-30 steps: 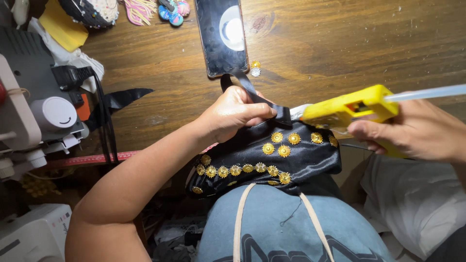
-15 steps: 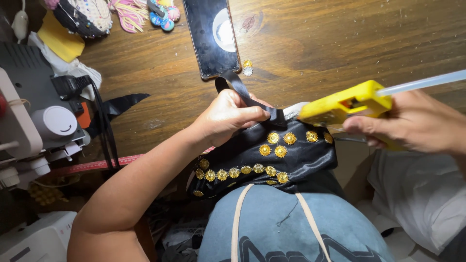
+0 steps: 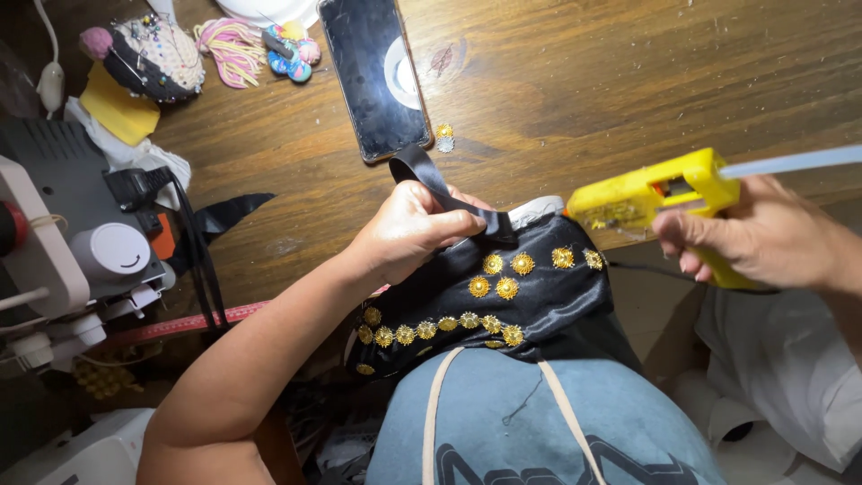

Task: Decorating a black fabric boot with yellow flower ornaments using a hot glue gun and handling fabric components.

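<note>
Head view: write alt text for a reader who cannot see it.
The left hand presses a black ribbon onto black fabric with gold ornaments, while the right hand holds a yellow glue gun beside it, over a wooden table bearing a phone.

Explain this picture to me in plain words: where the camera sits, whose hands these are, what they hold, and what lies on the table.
The camera is worn on a person's head and looks down at their own two bare hands over a wooden table. The left hand pinches a black ribbon against a black satin piece with gold round ornaments, which lies at the table's edge and over the lap. The right hand has its grip around a yellow glue gun, nozzle toward the fabric. On the table lie a dark phone, a pincushion, colourful tassels and two loose ornaments.
</note>
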